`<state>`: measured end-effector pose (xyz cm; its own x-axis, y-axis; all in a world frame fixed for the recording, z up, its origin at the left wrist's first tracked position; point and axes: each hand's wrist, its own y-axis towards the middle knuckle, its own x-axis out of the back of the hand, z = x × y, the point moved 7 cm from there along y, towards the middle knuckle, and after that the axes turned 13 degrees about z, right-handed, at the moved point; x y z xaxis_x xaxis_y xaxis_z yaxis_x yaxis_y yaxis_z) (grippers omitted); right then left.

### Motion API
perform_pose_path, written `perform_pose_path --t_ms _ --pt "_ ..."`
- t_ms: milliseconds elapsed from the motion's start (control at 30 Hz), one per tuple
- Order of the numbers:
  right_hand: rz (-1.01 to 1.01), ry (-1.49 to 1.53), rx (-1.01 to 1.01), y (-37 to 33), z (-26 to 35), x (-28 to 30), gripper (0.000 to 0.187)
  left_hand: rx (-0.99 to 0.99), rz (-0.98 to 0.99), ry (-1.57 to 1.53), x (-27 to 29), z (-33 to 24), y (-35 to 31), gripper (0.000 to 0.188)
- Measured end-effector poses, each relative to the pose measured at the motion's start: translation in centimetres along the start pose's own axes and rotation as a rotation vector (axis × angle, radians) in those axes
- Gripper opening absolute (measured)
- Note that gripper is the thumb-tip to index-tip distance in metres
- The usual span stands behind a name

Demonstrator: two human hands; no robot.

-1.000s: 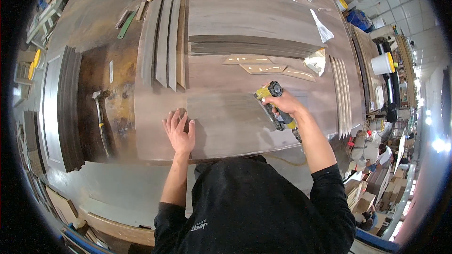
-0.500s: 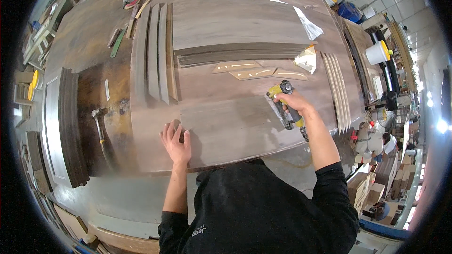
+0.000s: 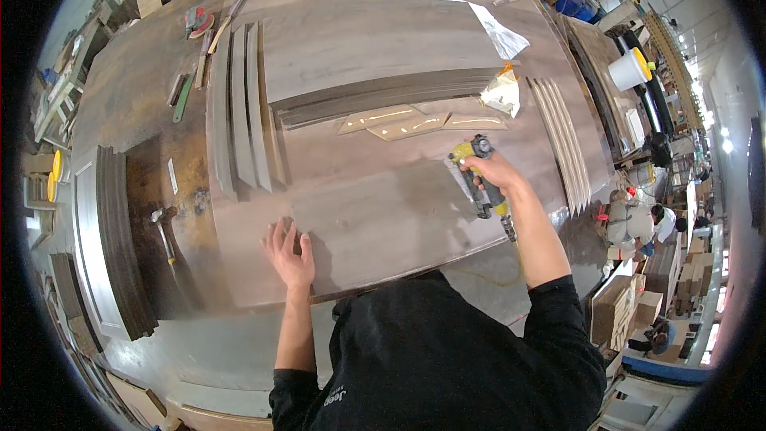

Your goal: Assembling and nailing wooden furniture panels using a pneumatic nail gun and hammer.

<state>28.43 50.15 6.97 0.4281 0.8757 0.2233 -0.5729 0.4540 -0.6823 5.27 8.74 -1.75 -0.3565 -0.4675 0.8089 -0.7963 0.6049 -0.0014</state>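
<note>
My right hand (image 3: 501,175) grips a yellow-and-black nail gun (image 3: 460,152) over the right part of a flat grey-brown panel (image 3: 383,207). A hose trails from the tool's lower end over the table's front edge. At the panel's left end rests my left hand (image 3: 289,259), fingers apart and palm down, with nothing seen in it. Beyond the panel lie several short angled wood strips (image 3: 407,126) with pale beads of glue along them. Behind these is a stack of long dark strips (image 3: 383,96), with a white glue bag (image 3: 501,96) at its right end.
Long strips lie left (image 3: 239,112) and right (image 3: 561,144) on the table. A hammer (image 3: 167,238), a green scraper-like tool (image 3: 183,100), a red sander (image 3: 199,24) and stacked panel doors (image 3: 124,239) are at left. A white bucket (image 3: 628,72) and people (image 3: 634,219) are farther right.
The whole view has shifted a little, so the table's things sit farther left. Both hands keep nearly the same pose, the right one still around the nail gun.
</note>
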Motion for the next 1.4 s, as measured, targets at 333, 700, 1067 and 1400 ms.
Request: perform_pose_path --t_ms 333,700,1067,1400 --pt "-0.259 0.092 -0.061 -7.2 -4.8 10.5 0.026 -0.078 0.028 0.04 0.1 -0.1 0.0 0.035" --pt "-0.134 0.1 -0.06 -5.2 -9.3 10.6 0.04 -0.218 0.044 0.103 -0.4 -0.3 -0.2 0.04" --pt "-0.128 0.181 -0.097 -5.5 -8.5 9.9 0.052 -0.188 0.02 0.097 -0.3 -0.3 -0.2 0.04" --pt "-0.166 0.173 -0.139 -10.1 -11.9 9.6 0.054 -0.185 0.048 0.095 0.0 -1.2 -0.2 0.04"
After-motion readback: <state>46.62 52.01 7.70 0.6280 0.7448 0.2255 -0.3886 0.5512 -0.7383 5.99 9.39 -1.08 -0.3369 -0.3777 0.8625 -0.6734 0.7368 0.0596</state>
